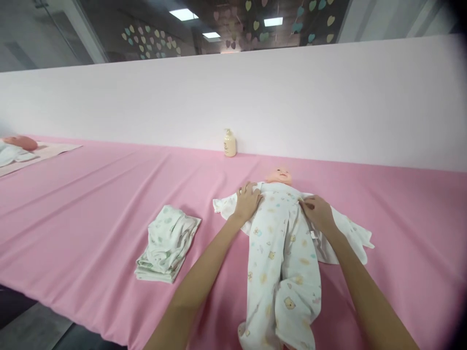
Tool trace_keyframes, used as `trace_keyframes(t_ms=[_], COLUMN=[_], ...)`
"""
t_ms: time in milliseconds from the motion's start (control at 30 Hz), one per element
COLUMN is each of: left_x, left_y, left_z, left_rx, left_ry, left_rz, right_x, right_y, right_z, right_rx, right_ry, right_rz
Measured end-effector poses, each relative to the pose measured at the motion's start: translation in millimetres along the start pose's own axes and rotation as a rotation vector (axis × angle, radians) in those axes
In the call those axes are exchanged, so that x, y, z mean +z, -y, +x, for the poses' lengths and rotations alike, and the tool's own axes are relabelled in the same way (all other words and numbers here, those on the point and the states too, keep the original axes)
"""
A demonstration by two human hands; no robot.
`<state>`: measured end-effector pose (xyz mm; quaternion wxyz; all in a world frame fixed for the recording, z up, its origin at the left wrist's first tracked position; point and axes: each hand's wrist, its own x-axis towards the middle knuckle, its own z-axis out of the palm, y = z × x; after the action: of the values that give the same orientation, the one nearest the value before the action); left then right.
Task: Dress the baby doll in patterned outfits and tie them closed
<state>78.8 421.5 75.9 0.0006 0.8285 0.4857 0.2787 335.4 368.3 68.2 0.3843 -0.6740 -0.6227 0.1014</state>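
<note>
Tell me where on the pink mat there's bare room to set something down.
The pink mat is bare between the far-left doll and the folded cloths, between those cloths and the bottle, and right of the white sleeve. It is crowded around the near doll, where the left hand lies against the patterned garment and the right hand pinches it.
</note>
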Motion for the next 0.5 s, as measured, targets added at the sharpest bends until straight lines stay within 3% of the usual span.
trace_keyframes(t_ms=[67, 200, 400, 500], left_x=[1.8, 6.1, 7.9, 6.5], left_y=[8.1, 17.0, 13.2, 17.0], left_z=[1.4, 10.1, 30.5, 33.8], left_rx=[0.051, 0.028, -0.151, -0.176], left_ry=[0.025, 0.093, 0.087, 0.082], left_rz=[-0.001, -0.044, -0.094, -0.147], right_x=[-4.9, -8.5, 6.7, 7.3], right_y=[-2.9, -7.4, -3.7, -5.6], right_z=[6.1, 21.8, 41.0, 42.7], right_rx=[-0.099, -0.041, 0.082, 0.134], right_ry=[0.033, 0.28, 0.139, 0.117], right_rz=[-0.149, -0.14, -0.274, -0.246])
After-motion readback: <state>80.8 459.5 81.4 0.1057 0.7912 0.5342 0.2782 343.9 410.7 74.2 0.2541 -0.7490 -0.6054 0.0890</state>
